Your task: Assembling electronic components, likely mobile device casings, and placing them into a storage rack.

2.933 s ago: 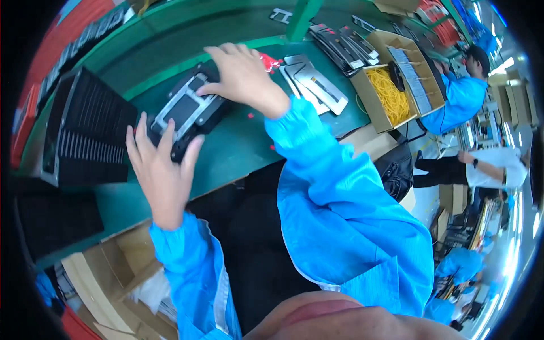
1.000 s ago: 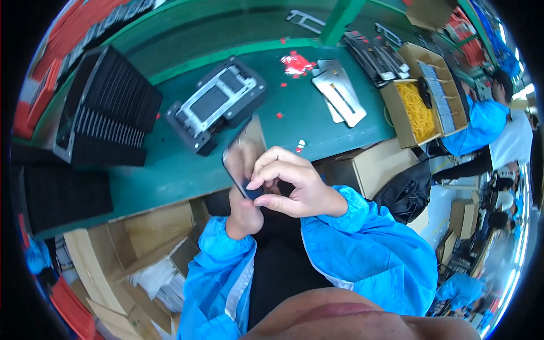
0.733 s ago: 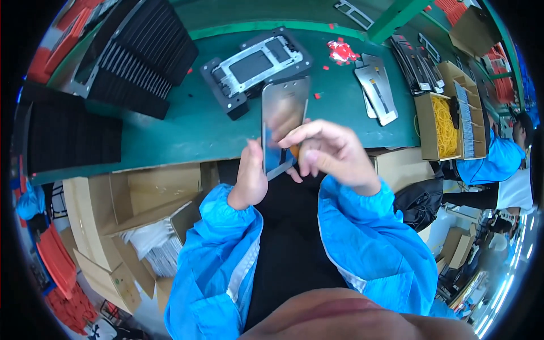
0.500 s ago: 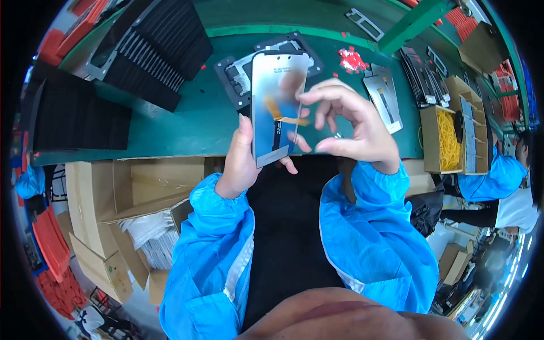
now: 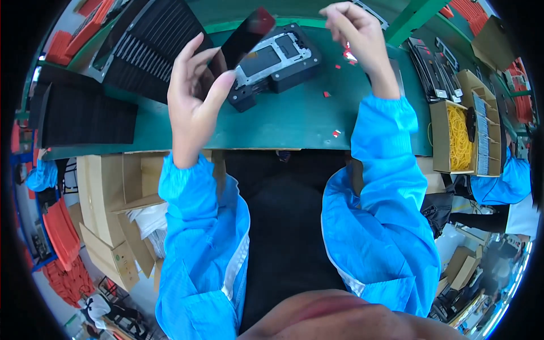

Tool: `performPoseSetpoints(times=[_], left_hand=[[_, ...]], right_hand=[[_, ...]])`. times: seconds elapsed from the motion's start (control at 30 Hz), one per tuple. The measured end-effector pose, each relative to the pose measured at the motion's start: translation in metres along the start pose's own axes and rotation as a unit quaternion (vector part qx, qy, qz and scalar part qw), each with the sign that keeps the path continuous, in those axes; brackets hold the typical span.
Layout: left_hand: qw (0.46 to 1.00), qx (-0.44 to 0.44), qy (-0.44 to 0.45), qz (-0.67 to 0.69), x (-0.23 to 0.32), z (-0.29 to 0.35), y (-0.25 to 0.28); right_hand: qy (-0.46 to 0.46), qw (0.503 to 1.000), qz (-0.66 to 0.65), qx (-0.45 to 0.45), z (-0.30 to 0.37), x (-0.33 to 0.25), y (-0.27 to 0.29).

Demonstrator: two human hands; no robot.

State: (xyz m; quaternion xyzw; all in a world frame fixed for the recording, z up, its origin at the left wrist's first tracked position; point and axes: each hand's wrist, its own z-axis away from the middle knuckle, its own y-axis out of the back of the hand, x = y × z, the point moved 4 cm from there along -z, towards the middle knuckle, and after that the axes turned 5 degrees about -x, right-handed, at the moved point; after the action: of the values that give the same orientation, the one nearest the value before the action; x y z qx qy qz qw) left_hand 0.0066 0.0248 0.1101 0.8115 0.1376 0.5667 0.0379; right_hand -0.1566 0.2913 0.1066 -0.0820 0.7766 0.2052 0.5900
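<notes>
My left hand (image 5: 192, 93) is closed on the lower end of a phone screen panel (image 5: 242, 42), now dark-faced and tilted, with a red reflection at its top. The panel overlaps the left part of a black fixture (image 5: 297, 76) that holds a silver phone frame (image 5: 277, 54). At the back of the bench, my right hand (image 5: 360, 34) is raised with its fingers curled together. Whether anything small sits between those fingertips cannot be made out. Red and white scraps (image 5: 350, 55) lie just below it, partly covered by the hand.
Black slotted racks (image 5: 153, 48) and a dark stack (image 5: 85, 119) stand on the left. At right are stacked dark panels (image 5: 428, 71) and a box of yellow bands (image 5: 458, 136). An open carton (image 5: 102, 187) sits below the bench's front edge; a green post (image 5: 416, 22) rises behind.
My left hand has carried the panel up and left and turned it from its silvery side to a dark one. My right hand has left the panel and moved up toward the back.
</notes>
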Motion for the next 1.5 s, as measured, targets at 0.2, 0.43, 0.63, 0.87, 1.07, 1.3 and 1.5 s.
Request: performPoseSetpoints(times=[0.2,0.43,0.63,0.87,1.07,1.3,1.5], left_hand=[[0.945,-0.037,-0.044,-0.321,-0.018,-0.03,-0.018],[0.942,-0.048,-0.048,-0.33,-0.038,-0.053,-0.05],[0.949,-0.051,-0.033,-0.31,-0.033,-0.058,-0.06],[0.928,-0.043,-0.089,-0.359,-0.024,-0.042,-0.056],[0.943,-0.033,-0.053,-0.326,-0.029,-0.038,-0.049],[0.932,-0.035,-0.071,-0.354,-0.031,-0.038,-0.047],[0.919,-0.067,-0.118,-0.369,-0.016,-0.043,-0.044]], right_hand=[[0.023,0.988,-0.124,0.088,-0.027,0.096,-0.012],[-0.054,0.986,-0.156,0.009,-0.011,0.085,-0.028],[-0.133,0.974,-0.16,-0.085,-0.003,0.09,-0.028],[-0.064,0.982,-0.052,-0.169,-0.004,0.085,-0.026],[-0.036,0.988,-0.017,-0.151,-0.001,0.078,-0.033],[-0.033,0.988,-0.013,-0.149,-0.001,0.082,-0.038],[-0.009,0.981,0.049,-0.185,-0.005,0.076,-0.027]])
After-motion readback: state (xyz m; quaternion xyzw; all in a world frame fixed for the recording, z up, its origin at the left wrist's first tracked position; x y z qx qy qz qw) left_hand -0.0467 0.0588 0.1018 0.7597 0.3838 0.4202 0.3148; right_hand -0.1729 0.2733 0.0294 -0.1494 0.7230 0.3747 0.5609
